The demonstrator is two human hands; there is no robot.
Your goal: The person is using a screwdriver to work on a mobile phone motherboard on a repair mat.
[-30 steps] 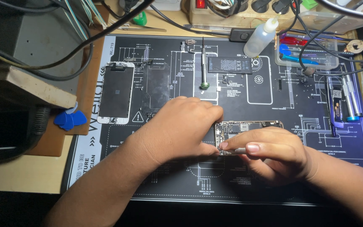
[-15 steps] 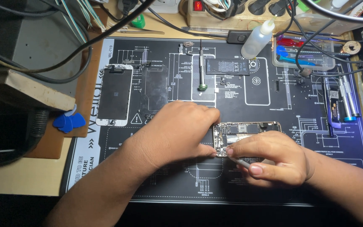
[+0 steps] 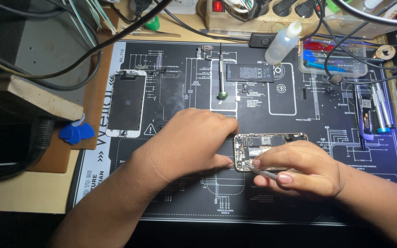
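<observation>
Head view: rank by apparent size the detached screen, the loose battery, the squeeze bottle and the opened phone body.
1. Detached screen
2. Opened phone body, partly covered by the hands, so unsure
3. Loose battery
4. Squeeze bottle, close to the battery

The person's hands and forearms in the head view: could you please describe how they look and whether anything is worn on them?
Both hands, the left hand and the right hand, are bare: no gloves, rings, watch or wristband show. The forearms are uncovered as far as the picture's edge, with no sleeve in view. The right thumbnail is short and unpainted.
</observation>
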